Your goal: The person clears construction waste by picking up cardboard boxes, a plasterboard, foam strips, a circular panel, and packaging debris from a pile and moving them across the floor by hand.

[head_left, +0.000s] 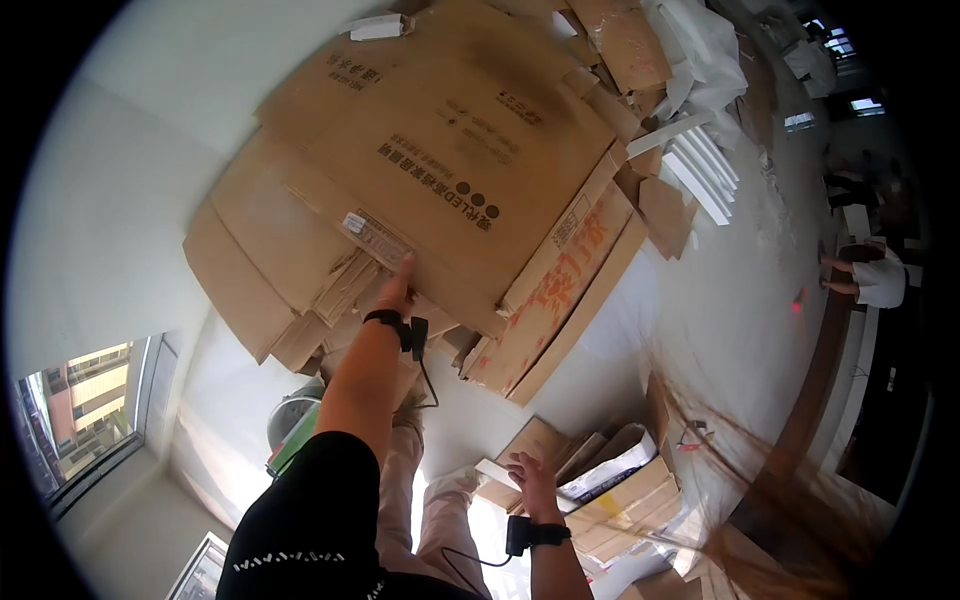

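Observation:
A large flattened cardboard box point(440, 130), printed with dark characters, lies on top of a stack of cardboard. My left hand point(398, 287) is at its near edge beside a white label point(354, 222). One digit lies on the top face and the rest of the hand is partly hidden at the edge, closed on the board. Lower down, my right hand point(535, 482) is held in the air with its fingers apart and nothing in them. It is nearest to a carton point(625, 510) holding folded cardboard pieces.
Red-printed cardboard point(560, 290) lies along the stack's right side. White foam strips point(698, 172) and scraps are beyond it. A grey bucket point(292, 408) stands by my legs at left. A window point(95, 410) is in the left wall. Another person point(875, 275) is at far right.

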A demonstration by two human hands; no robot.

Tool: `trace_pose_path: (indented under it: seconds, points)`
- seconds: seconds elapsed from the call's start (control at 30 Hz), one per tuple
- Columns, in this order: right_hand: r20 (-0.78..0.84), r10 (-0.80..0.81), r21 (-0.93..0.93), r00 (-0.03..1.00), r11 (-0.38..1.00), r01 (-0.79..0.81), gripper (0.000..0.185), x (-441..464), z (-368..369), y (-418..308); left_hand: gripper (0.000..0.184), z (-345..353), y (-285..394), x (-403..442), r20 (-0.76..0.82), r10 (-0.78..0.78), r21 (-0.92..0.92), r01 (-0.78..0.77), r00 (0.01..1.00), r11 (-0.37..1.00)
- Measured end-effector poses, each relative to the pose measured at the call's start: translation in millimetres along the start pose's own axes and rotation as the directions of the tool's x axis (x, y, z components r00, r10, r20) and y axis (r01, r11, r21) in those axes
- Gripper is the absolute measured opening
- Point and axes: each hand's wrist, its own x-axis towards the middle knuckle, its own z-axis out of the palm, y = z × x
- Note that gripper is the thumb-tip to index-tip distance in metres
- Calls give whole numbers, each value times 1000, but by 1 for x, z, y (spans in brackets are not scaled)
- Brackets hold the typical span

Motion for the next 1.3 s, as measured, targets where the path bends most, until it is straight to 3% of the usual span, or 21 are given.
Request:
trace_pose_path:
  seconds: [0.07,0.17,0.27,0.33,0.37,0.4,0.5,0.63,0.7,0.8,0.9,0.93,1.03,1.13,1.2,1.27,1.3]
  points:
    - [4,-9,-1,1000,1000,9,48,-4,-18,3,53,-1,0,-5,-37,82,92,-78,996,993]
    - [-9,-30,12,1000,999,30,46,-4,-36,10,47,29,12,-40,-179,-45,-78,32,983,996]
    - [-69,-33,22,997,999,34,42,-15,-40,14,42,43,7,-57,-18,-130,-132,126,991,983]
    - [-92,-45,33,995,998,48,43,-23,-42,13,43,51,-15,-38,95,-109,60,104,989,993]
    - [-78,-65,29,995,997,67,46,-31,-43,7,45,49,-36,-14,267,-156,-1,162,951,987]
    - [-69,-57,53,996,997,61,47,-33,-46,11,43,52,-49,-7,328,-242,-48,272,913,961]
    - [-77,-67,95,995,993,74,46,-34,-52,29,32,89,-66,-26,61,-167,-310,177,984,934]
    - [-105,-35,113,994,992,47,42,-38,-53,32,21,96,-70,-63,148,49,-194,-20,988,981]
    - [-129,-22,154,991,987,42,42,-32,-55,18,18,85,-74,-103,236,4,-240,55,972,969]
    - [-2,-25,488,1000,872,23,48,-8,-66,4,17,47,-89,-208,196,-107,-138,135,975,981]
    - [215,-3,575,977,809,-125,62,12,-62,-22,17,-16,-105,-296,286,-217,-14,231,933,973]
    - [312,-61,596,948,790,-146,58,10,-58,-30,18,-48,-121,-304,316,-177,230,106,932,967]
    - [400,-124,585,908,797,-149,46,-3,-39,-38,20,-87,-104,-342,431,-116,440,-96,895,893]
    - [375,-279,646,884,763,-33,41,0,-40,-3,22,-91,-74,-362,386,-284,452,88,878,887]
    - [354,-335,671,873,741,12,41,-19,-43,-3,24,-80,-67,-381,390,-146,583,-121,909,804]
    - [292,-305,718,907,696,3,41,-74,-55,-25,31,-87,-69,-385,285,-189,594,-19,940,805]
    - [261,-354,756,898,653,38,41,-96,-67,-23,33,-72,-64,-412,269,-154,651,-61,951,757]
